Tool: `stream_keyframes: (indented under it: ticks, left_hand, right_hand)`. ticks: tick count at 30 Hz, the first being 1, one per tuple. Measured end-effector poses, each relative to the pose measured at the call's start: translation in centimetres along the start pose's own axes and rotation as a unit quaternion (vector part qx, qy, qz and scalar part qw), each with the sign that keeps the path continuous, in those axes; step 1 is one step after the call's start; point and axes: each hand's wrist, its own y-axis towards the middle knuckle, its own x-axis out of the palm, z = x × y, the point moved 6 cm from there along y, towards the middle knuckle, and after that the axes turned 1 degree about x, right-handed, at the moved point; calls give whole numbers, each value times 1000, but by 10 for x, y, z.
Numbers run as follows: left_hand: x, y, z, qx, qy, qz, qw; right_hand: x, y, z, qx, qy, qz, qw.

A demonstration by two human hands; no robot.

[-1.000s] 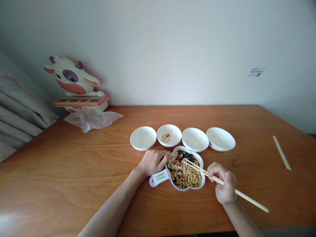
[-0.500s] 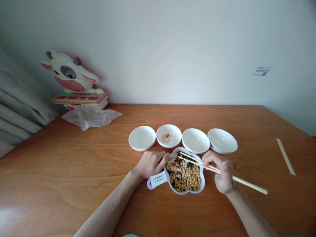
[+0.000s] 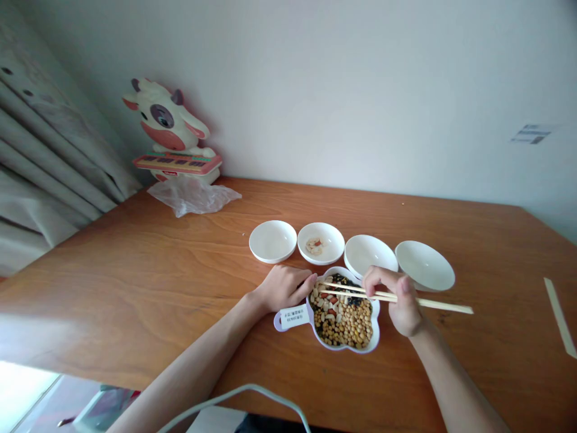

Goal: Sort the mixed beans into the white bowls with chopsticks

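My left hand rests on the table with its fingers gripping the upper left rim of a white and lilac, cloud-shaped dish. A short handle with a white label sticks out to the left. Inside lie mixed peanuts, yellow soybeans and dark bits. Above the right side, my right hand is closed around a pair of wooden chopsticks. Their tips are over the peanuts at the dish's left side, slightly apart; whether they pinch a peanut I cannot tell.
Behind the dish stand white bowls in a row: a left bowl, one holding a few peanuts, a third and a right one. A cow toy keyboard and plastic bag are back left; a pale strip lies right.
The view has turned left and tilted. The chopstick tips have shifted left within the dish, from near the dark bits to the peanuts by my left fingers. My left hand keeps its place at the rim.
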Motion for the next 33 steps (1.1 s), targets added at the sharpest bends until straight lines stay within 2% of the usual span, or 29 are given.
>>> stream_keyframes:
  ticks: [9, 14, 19, 22, 27, 33]
  left_hand:
    - [1, 0, 0, 4, -5, -2, 1000]
    - [1, 1, 0, 3, -2, -11, 1000]
    - [0, -1, -1, 3, -2, -1, 1000]
    - [-1, -1, 0, 7, 1, 5, 1000]
    - [-2, -1, 0, 6, 8, 12, 1000]
    - [-2, -2, -1, 2, 13, 25, 1000]
  right_hand:
    - [10, 0, -9, -18, -27, 3, 999]
    - [11, 0, -7, 0, -36, 11, 999]
    - [15, 20, -23, 38, -105, -55, 992]
    - [15, 37, -31, 51, -117, -58, 990]
    - [14, 47, -23, 107, -58, -4, 993]
    - [-1, 39, -14, 119, -28, 80, 989]
